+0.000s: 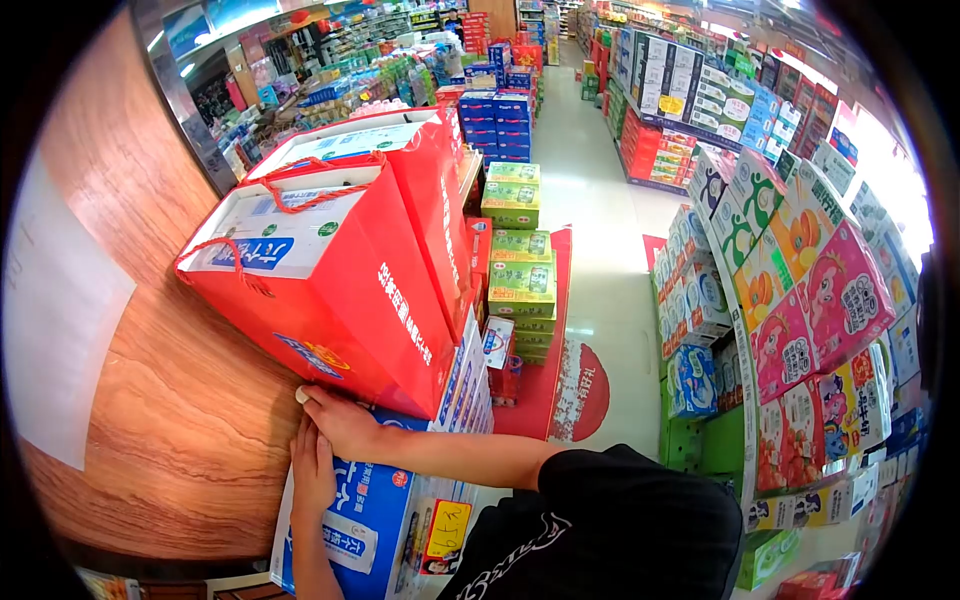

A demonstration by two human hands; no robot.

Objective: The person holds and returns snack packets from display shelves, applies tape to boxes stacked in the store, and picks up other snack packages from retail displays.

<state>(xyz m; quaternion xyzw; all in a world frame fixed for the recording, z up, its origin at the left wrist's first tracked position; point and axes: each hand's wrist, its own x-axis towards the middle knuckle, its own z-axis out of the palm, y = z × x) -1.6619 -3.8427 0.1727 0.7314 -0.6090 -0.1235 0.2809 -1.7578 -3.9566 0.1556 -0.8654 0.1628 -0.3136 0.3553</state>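
Apply low, even pressure beside the red bag point(345, 290), right hand point(345, 422) against left hand point(312, 475); whether either grips, you cannot tell.

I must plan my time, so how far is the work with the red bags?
Looks done: two red bags stand together, the nearer apparently resting on the blue box. In hand: the right hand and left hand are at the nearer bag's lower edge, perhaps adjusting it. Left: probably only releasing it; whether more bags belong on the box's uncovered part, I cannot tell.
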